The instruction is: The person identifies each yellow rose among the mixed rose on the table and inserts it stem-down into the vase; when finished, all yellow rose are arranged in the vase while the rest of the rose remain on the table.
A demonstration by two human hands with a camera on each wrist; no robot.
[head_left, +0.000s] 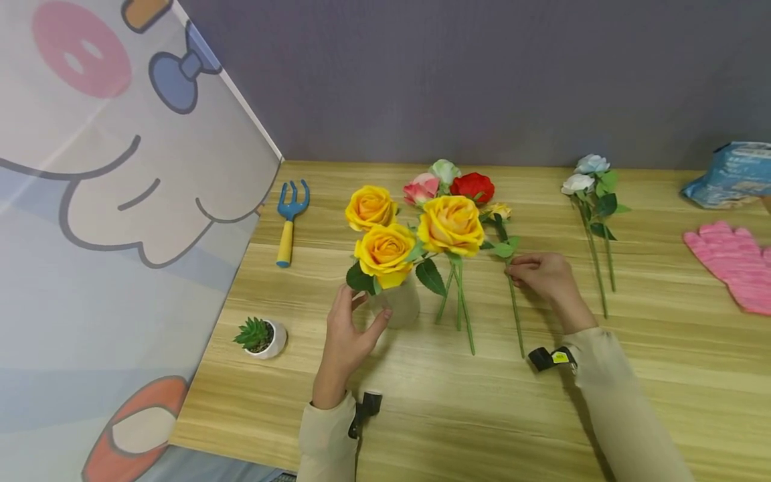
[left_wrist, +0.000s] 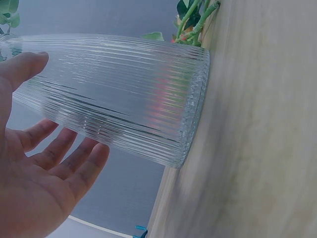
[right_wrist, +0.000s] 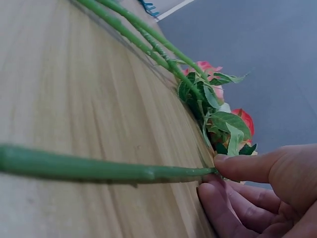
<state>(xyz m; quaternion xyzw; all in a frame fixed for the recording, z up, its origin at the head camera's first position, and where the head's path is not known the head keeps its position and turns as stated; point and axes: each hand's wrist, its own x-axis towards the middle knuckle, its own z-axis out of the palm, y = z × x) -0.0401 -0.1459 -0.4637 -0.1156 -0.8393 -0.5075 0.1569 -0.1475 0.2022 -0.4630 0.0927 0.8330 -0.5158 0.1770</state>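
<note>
A ribbed clear glass vase [left_wrist: 114,94] stands on the table with large yellow roses [head_left: 385,251] in its mouth. My left hand [head_left: 348,335] holds the vase from the left, thumb on the near side and fingers curved round the other; a gap separates palm and glass. At the right, my right hand [head_left: 545,276] pinches a green stem [right_wrist: 99,168] between thumb and fingers. That stem lies along the table, its leafy upper end near a small yellow flower [head_left: 498,211]. Beside it lie a red rose [head_left: 472,185], a pink rose [head_left: 421,189] and a pale green flower [head_left: 446,171], their stems pointing toward me.
White [head_left: 578,184] and pale blue flowers [head_left: 592,163] lie farther right. Beyond them are a pink glove [head_left: 731,264] and a blue bag [head_left: 731,175]. On the left are a small hand fork [head_left: 289,221] and a potted succulent [head_left: 262,337]. A grey wall backs the table.
</note>
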